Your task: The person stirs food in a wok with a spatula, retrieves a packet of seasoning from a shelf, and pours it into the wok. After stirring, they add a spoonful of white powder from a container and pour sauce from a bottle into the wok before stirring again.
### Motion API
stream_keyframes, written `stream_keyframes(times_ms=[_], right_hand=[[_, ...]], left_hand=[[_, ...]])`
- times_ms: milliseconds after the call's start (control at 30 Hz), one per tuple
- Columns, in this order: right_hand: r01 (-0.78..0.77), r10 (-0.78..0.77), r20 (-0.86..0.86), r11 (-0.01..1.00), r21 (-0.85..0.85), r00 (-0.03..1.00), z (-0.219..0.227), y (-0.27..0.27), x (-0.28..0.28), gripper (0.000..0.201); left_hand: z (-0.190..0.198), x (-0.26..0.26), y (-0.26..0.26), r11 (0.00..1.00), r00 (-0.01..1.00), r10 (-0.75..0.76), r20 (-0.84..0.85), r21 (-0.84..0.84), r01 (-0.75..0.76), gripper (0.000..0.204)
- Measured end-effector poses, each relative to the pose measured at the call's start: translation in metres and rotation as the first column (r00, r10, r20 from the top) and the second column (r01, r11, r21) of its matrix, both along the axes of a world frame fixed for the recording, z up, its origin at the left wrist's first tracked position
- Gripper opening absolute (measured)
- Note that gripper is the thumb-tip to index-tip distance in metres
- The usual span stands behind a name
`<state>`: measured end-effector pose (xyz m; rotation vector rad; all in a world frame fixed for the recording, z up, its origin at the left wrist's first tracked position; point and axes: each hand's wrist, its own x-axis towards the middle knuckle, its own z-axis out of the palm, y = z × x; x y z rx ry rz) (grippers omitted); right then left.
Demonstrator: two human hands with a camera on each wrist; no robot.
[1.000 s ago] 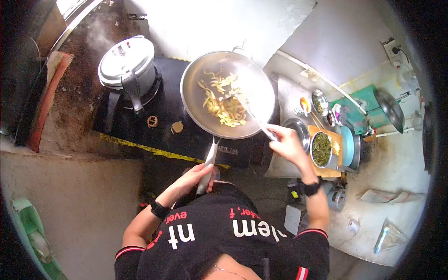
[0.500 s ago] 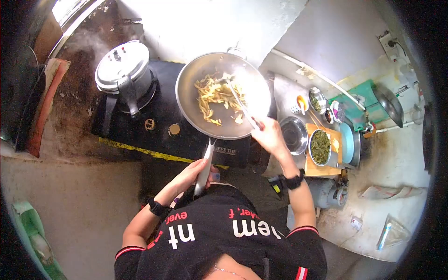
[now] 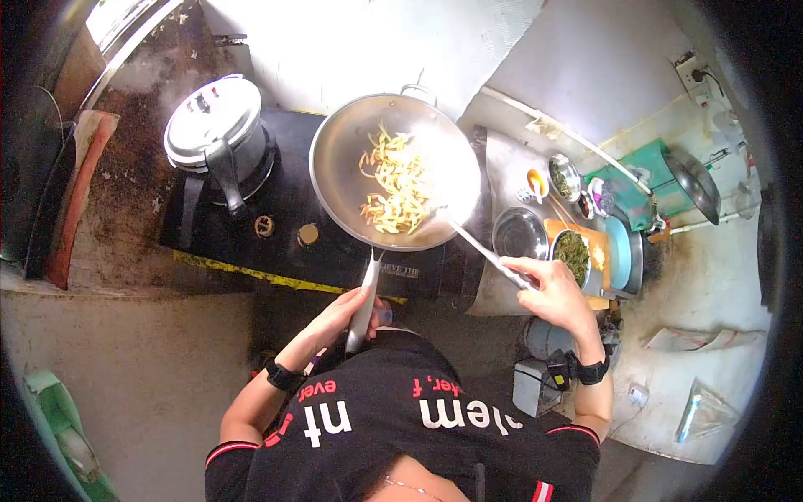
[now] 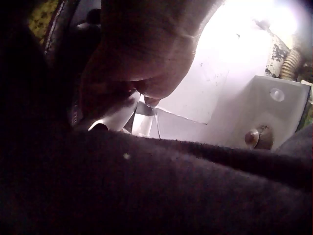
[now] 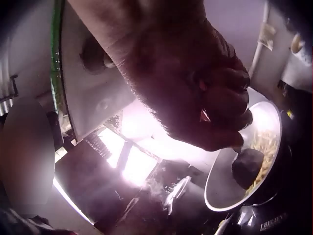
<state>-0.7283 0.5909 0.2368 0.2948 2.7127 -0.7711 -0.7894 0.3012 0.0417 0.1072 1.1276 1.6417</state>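
In the head view, a wide metal frying pan [image 3: 335, 176] sits on the black stove, with pale yellow-brown strips of food [image 3: 391, 180] spread through its middle. My left hand [image 3: 345, 309] grips the pan's silver handle [image 3: 363, 316], close to my body; sleeve cloth and shadow hide much of this in the left wrist view. A spatula [image 3: 483, 251] is in my right hand [image 3: 554, 294], fingers curled round its handle. It slants down over the pan's right rim. In the right wrist view, the spatula's dark blade [image 5: 247, 169] lies inside the pan beside the strips.
Steam rises near a pressure cooker [image 3: 216, 125] on the left burner. To the right stand a dark bowl [image 3: 519, 233], a bowl of green vegetables [image 3: 572, 255] on a wooden board [image 3: 600, 244], and smaller dishes. A grey box [image 3: 536, 386] is below the counter.
The spatula has swept the strips about and drawn back to the pan's lower right rim. My right hand has moved right and down. My left hand stays on the handle.
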Motion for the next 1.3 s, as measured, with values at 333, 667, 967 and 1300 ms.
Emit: stream_keyframes(times_ms=[333, 667, 967, 1300], right_hand=[[0.151, -0.111, -0.376, 0.985, 0.079, 0.92, -0.123, 0.012, -0.071, 0.044], [0.056, -0.126, -0.17, 0.929, -0.367, 0.977, -0.11, -0.01, -0.068, 0.038], [0.072, 0.004, -0.546, 0.99, 0.118, 0.838, -0.169, -0.055, -0.126, 0.047], [0.047, -0.063, -0.102, 0.986, -0.157, 0.993, -0.032, -0.017, -0.002, 0.05]], left_hand=[[-0.006, 0.003, -0.001, 1.0, 0.999, -0.002, 0.039, 0.001, 0.002, 0.042], [-0.01, 0.001, -0.002, 0.999, 0.999, -0.033, 0.028, 0.013, 0.033, 0.043], [-0.008, -0.001, 0.0, 1.0, 0.999, -0.029, 0.043, 0.013, 0.028, 0.042], [-0.007, 0.0, -0.002, 0.999, 0.999, -0.032, 0.031, 0.034, 0.031, 0.041]])
